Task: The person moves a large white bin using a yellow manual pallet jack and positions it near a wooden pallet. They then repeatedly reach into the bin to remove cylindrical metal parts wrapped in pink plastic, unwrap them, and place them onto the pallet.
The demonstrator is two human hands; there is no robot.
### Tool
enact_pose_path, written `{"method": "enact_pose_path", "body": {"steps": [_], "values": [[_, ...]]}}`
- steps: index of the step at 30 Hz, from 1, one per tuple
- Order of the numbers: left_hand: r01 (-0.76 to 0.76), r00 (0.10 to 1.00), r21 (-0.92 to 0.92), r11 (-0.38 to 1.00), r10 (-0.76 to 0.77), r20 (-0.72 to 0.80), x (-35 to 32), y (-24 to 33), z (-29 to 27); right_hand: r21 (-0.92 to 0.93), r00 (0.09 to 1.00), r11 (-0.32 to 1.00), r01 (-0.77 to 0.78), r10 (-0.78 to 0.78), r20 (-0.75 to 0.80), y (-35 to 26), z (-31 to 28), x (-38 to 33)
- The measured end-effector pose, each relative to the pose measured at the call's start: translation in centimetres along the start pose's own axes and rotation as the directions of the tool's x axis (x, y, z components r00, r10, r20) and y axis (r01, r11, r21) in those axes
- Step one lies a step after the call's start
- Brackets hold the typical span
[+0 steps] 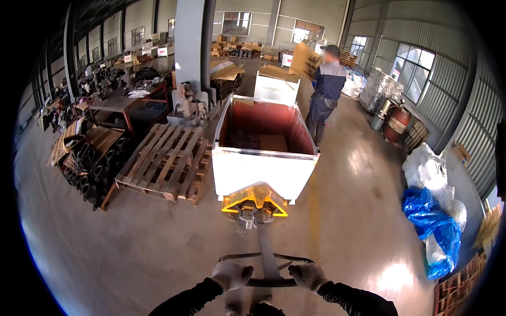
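Both my hands wear pale work gloves and grip the black loop handle (266, 283) of a yellow pallet jack (255, 198). On the left side of the loop my left hand (230, 276) is closed round the bar. My right hand (308, 276) is closed on the opposite side. From the handle a grey shaft runs forward to the jack's yellow frame. Directly ahead of that frame stands a large white bin (263, 174) with a red inside; a brown cardboard piece (272, 142) lies in it. The forks are hidden beneath the bin.
Wooden pallets (161, 160) and stacked black metal parts (92, 174) lie left, beside a grey column (191, 52). Beyond the bin, a person (328, 89) in dark blue carries cardboard (304, 61). Another white bin (275, 89) stands ahead. Blue and white sacks (432, 216) line the right wall.
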State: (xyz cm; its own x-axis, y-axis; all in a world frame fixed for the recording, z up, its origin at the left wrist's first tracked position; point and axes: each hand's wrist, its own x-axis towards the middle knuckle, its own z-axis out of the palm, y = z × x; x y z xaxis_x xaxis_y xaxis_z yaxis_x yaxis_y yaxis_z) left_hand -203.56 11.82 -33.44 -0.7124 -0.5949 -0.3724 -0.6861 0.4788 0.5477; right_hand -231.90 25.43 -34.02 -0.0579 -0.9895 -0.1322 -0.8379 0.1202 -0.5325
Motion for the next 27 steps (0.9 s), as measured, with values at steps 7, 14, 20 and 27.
{"method": "enact_pose_path", "body": {"steps": [7, 14, 20, 27], "values": [[-0.019, 0.998, -0.019, 1.0, 0.02, 0.055, -2.7, -0.8, 4.1, -0.138, 0.994, 0.99, -0.02, 0.035, 0.105, -0.2, 2.7, -3.2], [-0.052, 0.994, 0.085, 0.995, 0.06, -0.096, -4.9, -3.3, 12.9, -0.142, 0.955, 0.989, -0.032, 0.072, 0.289, 1.7, 8.5, -6.9], [-0.02, 0.978, 0.063, 0.998, 0.006, 0.208, -6.0, -9.2, 26.3, -0.213, 0.871, 0.946, -0.244, 0.31, 0.38, 6.9, 21.9, -12.5], [-0.059, 0.969, 0.022, 0.998, 0.052, 0.242, -5.1, -8.8, 24.9, -0.312, 0.786, 0.918, -0.245, 0.376, 0.491, 7.0, 20.0, -10.9]]}}
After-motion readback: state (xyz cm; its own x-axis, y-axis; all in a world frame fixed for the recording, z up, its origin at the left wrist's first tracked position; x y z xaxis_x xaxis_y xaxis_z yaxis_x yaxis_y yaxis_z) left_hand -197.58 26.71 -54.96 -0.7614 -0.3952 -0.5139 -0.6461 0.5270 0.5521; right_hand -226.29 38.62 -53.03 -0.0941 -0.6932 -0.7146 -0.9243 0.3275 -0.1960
